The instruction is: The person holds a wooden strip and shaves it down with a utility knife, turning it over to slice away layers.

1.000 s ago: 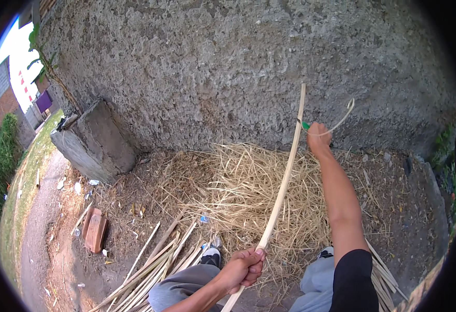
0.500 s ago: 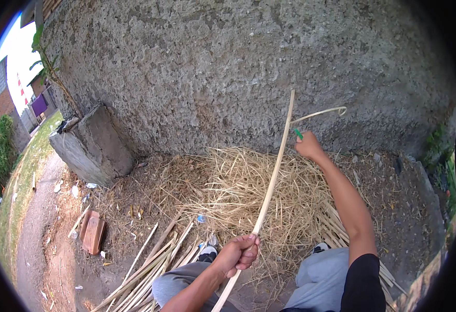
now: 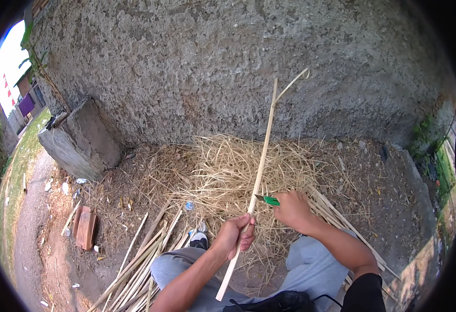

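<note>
My left hand (image 3: 233,237) is closed around a long pale split-bamboo strip (image 3: 262,161) near its lower end. The strip points up and away from me, its tip in front of the wall. Close to that tip, a thin curled shaving (image 3: 292,86) still hangs on. My right hand (image 3: 293,211) grips a green-handled knife (image 3: 271,200), whose dark blade meets the strip's right edge just above my left hand. My fingers hide most of the knife handle.
Straw-like shavings (image 3: 228,171) are heaped below the rough grey wall (image 3: 186,67). Several bamboo strips (image 3: 139,275) lie by my left leg, others (image 3: 337,213) on the right. A reddish roof tile (image 3: 85,228) and a concrete block (image 3: 82,140) stand out on the left.
My right hand has come down and toward me with the knife, from near the strip's tip to just above my left hand. The left hand keeps its hold; the strip stands slightly more upright.
</note>
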`<action>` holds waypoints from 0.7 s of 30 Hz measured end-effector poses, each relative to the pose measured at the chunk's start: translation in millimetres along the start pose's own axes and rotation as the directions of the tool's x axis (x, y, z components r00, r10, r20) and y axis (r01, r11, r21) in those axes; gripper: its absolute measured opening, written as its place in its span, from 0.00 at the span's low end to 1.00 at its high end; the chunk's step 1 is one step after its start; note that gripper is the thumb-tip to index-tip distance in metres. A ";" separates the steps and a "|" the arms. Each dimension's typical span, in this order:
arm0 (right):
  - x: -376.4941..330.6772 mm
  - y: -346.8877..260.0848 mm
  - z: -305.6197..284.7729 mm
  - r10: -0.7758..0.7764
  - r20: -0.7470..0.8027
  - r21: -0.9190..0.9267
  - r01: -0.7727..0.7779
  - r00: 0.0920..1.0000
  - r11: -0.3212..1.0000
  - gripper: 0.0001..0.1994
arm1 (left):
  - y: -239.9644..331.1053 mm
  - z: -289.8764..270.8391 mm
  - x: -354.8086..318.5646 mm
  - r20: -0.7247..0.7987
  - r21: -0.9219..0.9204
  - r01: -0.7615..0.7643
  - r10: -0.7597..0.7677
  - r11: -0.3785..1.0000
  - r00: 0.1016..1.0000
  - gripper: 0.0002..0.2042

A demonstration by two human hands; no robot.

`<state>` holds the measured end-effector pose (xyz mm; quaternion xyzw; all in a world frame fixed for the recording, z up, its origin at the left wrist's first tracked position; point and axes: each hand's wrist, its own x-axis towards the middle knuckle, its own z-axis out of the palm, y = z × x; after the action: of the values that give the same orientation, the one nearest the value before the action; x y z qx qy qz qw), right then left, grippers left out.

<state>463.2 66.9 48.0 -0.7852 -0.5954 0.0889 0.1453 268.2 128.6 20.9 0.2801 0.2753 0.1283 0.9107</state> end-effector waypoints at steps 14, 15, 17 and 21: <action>-8.2 -3.6 15.7 -0.068 -0.098 -0.140 0.054 0.993 0.989 0.07 | -13.7 11.8 1.9 -0.099 0.150 -0.068 0.083 0.986 0.992 0.12; -7.3 -2.0 15.0 -0.053 -0.070 -0.140 0.043 0.996 0.989 0.07 | -13.7 12.3 2.0 -0.101 0.149 -0.065 0.080 0.987 0.992 0.12; -8.5 1.7 15.2 -0.035 -0.041 -0.141 0.029 0.999 0.990 0.07 | -13.2 15.2 2.7 -0.104 0.162 -0.068 0.086 0.984 0.991 0.10; -12.1 2.6 15.1 -0.039 -0.047 -0.114 0.034 0.998 0.993 0.06 | -13.3 15.2 3.1 -0.094 0.130 -0.046 0.058 0.990 0.994 0.11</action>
<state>457.6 56.5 32.6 -0.7831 -0.6099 0.0331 0.1168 280.5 112.3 22.4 0.3384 0.3195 0.1478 0.8727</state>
